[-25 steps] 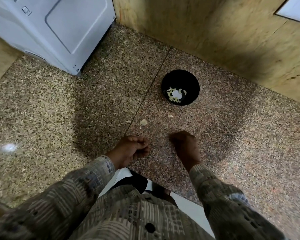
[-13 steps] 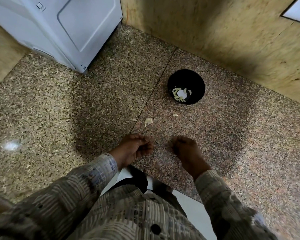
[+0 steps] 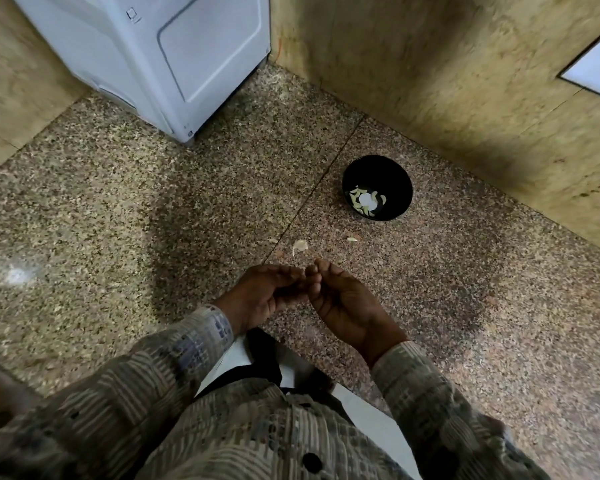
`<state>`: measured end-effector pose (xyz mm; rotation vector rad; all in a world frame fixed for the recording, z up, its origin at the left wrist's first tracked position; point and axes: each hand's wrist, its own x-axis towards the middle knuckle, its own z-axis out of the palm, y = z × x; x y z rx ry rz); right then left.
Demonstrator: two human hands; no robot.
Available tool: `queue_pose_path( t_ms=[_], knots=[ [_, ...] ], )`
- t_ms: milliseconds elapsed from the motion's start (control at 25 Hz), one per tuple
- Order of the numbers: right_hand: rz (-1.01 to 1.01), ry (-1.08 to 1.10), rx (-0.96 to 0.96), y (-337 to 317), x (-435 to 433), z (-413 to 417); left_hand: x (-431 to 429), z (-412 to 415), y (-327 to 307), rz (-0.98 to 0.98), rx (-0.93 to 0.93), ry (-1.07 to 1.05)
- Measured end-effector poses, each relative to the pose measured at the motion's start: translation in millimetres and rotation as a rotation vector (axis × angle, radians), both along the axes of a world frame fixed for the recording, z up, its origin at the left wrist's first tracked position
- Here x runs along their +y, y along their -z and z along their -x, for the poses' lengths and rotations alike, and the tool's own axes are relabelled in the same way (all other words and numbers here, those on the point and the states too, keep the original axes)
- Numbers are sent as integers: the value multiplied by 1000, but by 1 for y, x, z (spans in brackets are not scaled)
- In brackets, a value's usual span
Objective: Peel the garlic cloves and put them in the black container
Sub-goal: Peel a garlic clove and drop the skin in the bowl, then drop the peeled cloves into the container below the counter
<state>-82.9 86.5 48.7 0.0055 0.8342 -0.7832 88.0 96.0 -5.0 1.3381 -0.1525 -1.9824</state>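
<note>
The black container [image 3: 397, 176] stands on the speckled stone floor, ahead and a little right of my hands. Several pale peeled garlic cloves [image 3: 355, 202] lie in its bottom. My left hand [image 3: 267, 294] and my right hand [image 3: 347, 306] meet low over the floor with curled fingers. Their fingertips pinch together at one spot, and the fingers hide the garlic clove between them. A garlic skin scrap [image 3: 299, 245] lies just beyond my fingertips, and a smaller skin scrap [image 3: 351, 239] lies nearer the container.
A white appliance [image 3: 174, 57] stands at the back left. A tan stone wall [image 3: 465, 81] runs behind the container and down the right side. My patterned sleeves and shirt fill the bottom, over a white surface [image 3: 371, 414].
My two hands were apart as fists and have come together, with the fingertips now touching. The view has shifted, so the container sits further right and higher.
</note>
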Motion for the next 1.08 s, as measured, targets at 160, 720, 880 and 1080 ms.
queue_pose_path(
  t_ms=[160, 720, 880, 1080],
  knots=[
    [40, -111, -170, -14, 7, 8, 19, -3, -6, 39, -38, -105],
    [27, -643, -314, -43, 106, 3, 217, 21, -78, 90, -26, -833],
    [104, -834, -292, -51, 159, -25, 301, 19, -89, 145, -19, -1043],
    [117, -1114, -282, -56, 245, -77, 416, 10, -97, 192, -54, -1299]
  ],
)
